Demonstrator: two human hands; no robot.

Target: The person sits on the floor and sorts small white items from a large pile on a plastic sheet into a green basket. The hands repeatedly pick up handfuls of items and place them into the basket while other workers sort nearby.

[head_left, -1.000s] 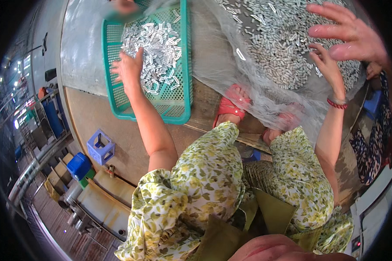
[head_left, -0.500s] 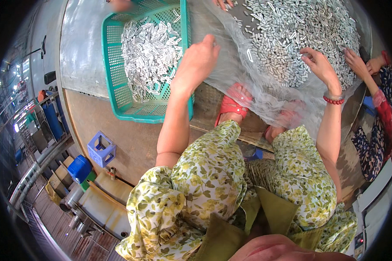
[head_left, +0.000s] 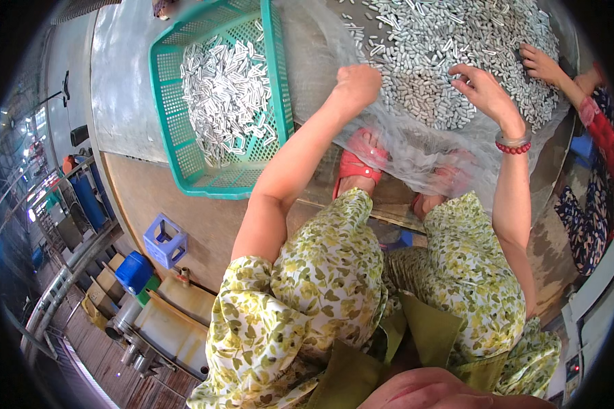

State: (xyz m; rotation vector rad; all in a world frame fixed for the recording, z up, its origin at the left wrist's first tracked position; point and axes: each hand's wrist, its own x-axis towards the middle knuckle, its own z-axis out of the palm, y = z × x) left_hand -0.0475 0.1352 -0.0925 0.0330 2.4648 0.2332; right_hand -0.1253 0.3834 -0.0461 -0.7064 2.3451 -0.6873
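A green plastic basket holding small silver cylinders sits on the grey table at upper left. To its right, a large pile of the same silver pieces lies on a clear plastic sheet. My left hand is curled into a fist at the pile's near left edge, knuckles up; what is inside it is hidden. My right hand, with a red bead bracelet at the wrist, rests on the pile with fingers spread and bent.
Another person's hand works in the pile at the far right. My feet in red sandals show under the sheet. A blue stool and a blue barrel stand on the floor at left.
My left hand has left the basket and swung right to the pile, closing into a fist. My right hand has shifted slightly on the pile. The other person's hand has drawn back to the right.
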